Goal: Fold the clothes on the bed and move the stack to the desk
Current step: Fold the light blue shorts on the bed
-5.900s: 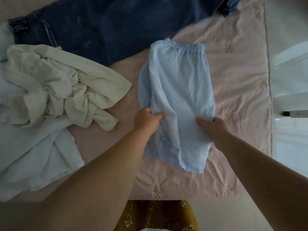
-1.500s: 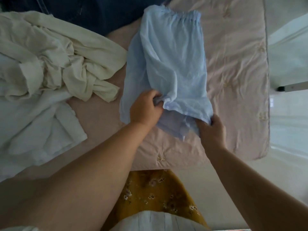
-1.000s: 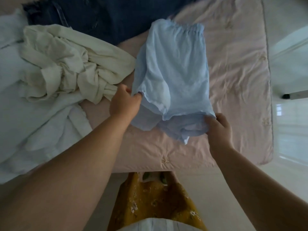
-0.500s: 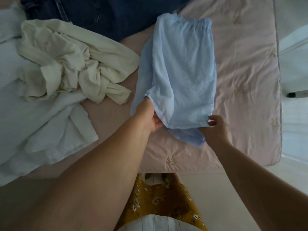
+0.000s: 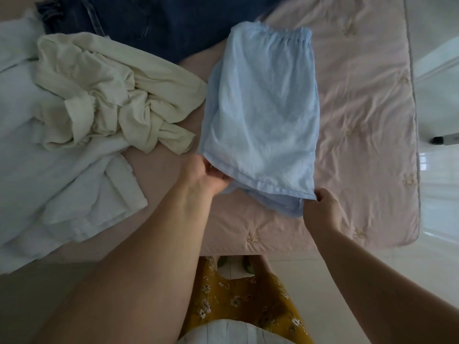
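A pair of light blue shorts (image 5: 263, 108) lies lengthwise on the pink quilt (image 5: 367, 125), its gathered waistband at the far end. My left hand (image 5: 206, 177) grips the near left corner of the hem. At the near right corner my right hand (image 5: 320, 207) pinches the hem, with bunched lower layers beside it. A crumpled cream garment (image 5: 111, 100) lies to the left of the shorts. Under it spreads a white garment (image 5: 62, 175). Dark blue jeans (image 5: 159, 23) lie at the far side.
The quilt's right edge (image 5: 417, 170) borders a pale tiled floor (image 5: 437, 219). A dark-tipped object (image 5: 439, 140) sticks in from the right. My yellow floral skirt (image 5: 238, 301) and feet are below the bed's near edge.
The lifted, bunched lower part of the shorts has been pulled flat toward me. My left hand moved from the shorts' left side to the hem corner; my right hand stayed at the right corner.
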